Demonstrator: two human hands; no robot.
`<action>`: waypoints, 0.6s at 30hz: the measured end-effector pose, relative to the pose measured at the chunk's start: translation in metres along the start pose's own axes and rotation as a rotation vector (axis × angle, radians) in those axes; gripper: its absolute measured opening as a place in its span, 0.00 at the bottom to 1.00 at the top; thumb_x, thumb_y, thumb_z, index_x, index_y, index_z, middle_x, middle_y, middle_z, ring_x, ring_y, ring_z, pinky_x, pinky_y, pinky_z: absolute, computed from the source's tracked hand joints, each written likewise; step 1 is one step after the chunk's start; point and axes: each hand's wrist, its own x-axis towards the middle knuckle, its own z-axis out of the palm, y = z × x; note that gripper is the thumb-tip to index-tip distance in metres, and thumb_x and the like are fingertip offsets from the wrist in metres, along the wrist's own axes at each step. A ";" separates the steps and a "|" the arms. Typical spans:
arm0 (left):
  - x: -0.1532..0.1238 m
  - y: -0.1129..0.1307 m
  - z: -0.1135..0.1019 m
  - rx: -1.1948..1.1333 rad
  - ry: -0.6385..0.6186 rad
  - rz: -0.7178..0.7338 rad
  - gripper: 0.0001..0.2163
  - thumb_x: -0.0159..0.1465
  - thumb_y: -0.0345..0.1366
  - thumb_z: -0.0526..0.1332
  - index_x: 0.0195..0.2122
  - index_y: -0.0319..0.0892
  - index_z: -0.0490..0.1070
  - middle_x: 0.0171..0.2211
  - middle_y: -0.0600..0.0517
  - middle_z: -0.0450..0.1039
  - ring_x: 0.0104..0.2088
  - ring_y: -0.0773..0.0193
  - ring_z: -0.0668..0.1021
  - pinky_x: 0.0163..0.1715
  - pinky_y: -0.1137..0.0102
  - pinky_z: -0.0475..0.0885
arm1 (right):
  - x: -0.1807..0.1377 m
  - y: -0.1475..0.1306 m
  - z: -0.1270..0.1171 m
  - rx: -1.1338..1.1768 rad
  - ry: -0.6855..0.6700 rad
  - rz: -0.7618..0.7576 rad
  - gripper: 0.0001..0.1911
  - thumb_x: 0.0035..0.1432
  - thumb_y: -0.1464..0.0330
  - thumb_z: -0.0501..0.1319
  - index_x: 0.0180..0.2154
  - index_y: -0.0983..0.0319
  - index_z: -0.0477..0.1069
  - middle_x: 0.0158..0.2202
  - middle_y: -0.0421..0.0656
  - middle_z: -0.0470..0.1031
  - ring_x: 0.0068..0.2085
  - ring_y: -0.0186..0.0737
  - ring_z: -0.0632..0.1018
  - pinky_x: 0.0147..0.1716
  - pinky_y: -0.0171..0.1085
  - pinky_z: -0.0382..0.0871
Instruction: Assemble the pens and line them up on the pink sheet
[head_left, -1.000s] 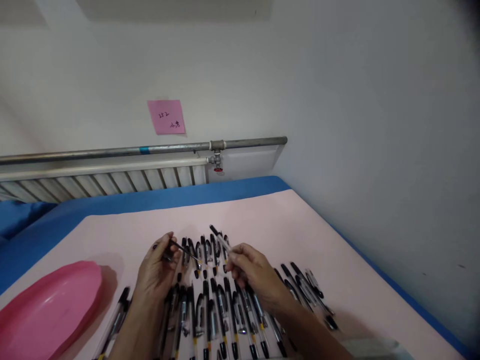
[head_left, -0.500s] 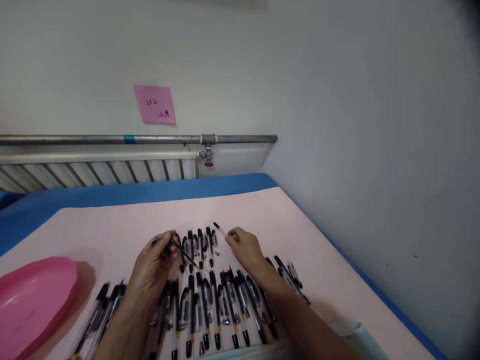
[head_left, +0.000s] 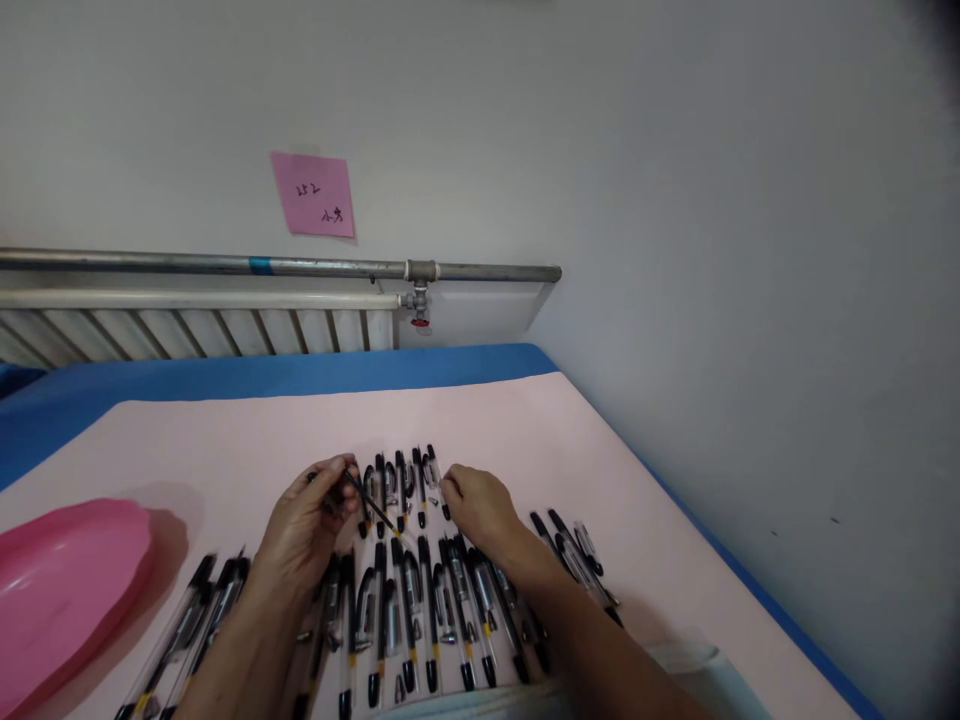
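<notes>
My left hand (head_left: 307,525) is closed in a pinch on a thin dark pen refill (head_left: 371,505) that slants down to the right. My right hand (head_left: 480,508) rests with curled fingers on the far row of pens (head_left: 401,480), its fingertips touching a clear pen with a black cap (head_left: 435,472) at the right end of that row. A near row of clear pens (head_left: 427,610) with black caps and yellow bands lies between my forearms on the pink sheet (head_left: 225,450).
A pink plastic tray (head_left: 60,580) sits at the left edge. More pens lie at the lower left (head_left: 187,630) and at the right (head_left: 574,555). Blue table surface (head_left: 300,375) borders the sheet; a radiator (head_left: 195,330), pipe and pink sticky note (head_left: 313,195) are behind.
My right hand has lowered the clear pen it held up and set it at the right end of the far row. The left hand has kept its refill. The camera shifted slightly.
</notes>
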 end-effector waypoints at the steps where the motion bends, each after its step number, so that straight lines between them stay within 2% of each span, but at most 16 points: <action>1: 0.000 0.000 0.000 0.000 -0.004 0.003 0.05 0.49 0.29 0.65 0.28 0.34 0.73 0.24 0.51 0.70 0.20 0.73 0.69 0.16 0.78 0.66 | 0.000 -0.001 0.000 0.002 -0.004 -0.005 0.11 0.56 0.67 0.50 0.30 0.62 0.70 0.29 0.43 0.74 0.31 0.37 0.72 0.27 0.33 0.52; 7: -0.002 0.001 0.001 0.007 0.003 -0.019 0.07 0.47 0.31 0.66 0.28 0.36 0.74 0.24 0.51 0.71 0.20 0.73 0.69 0.16 0.78 0.66 | 0.000 -0.001 -0.003 0.053 0.005 -0.036 0.09 0.54 0.70 0.52 0.29 0.62 0.71 0.30 0.44 0.74 0.33 0.37 0.72 0.29 0.33 0.55; 11: -0.008 0.002 0.008 0.043 -0.007 -0.051 0.08 0.45 0.31 0.67 0.28 0.36 0.73 0.23 0.52 0.71 0.20 0.73 0.69 0.16 0.79 0.66 | -0.006 -0.008 -0.012 0.167 0.019 -0.082 0.11 0.57 0.69 0.50 0.34 0.62 0.71 0.32 0.42 0.74 0.34 0.34 0.72 0.31 0.30 0.58; 15: -0.014 -0.006 0.016 0.076 -0.075 -0.061 0.10 0.45 0.33 0.68 0.28 0.36 0.73 0.23 0.52 0.71 0.19 0.73 0.69 0.16 0.78 0.65 | -0.021 -0.024 -0.014 0.532 -0.191 -0.152 0.12 0.56 0.63 0.53 0.36 0.60 0.72 0.30 0.38 0.74 0.32 0.32 0.72 0.29 0.29 0.60; 18: -0.015 -0.011 0.017 0.101 -0.107 -0.058 0.11 0.45 0.34 0.68 0.29 0.36 0.73 0.23 0.52 0.71 0.19 0.73 0.69 0.16 0.77 0.65 | -0.032 -0.033 -0.007 0.631 -0.300 -0.095 0.10 0.52 0.64 0.57 0.36 0.60 0.73 0.29 0.38 0.74 0.30 0.33 0.72 0.28 0.30 0.60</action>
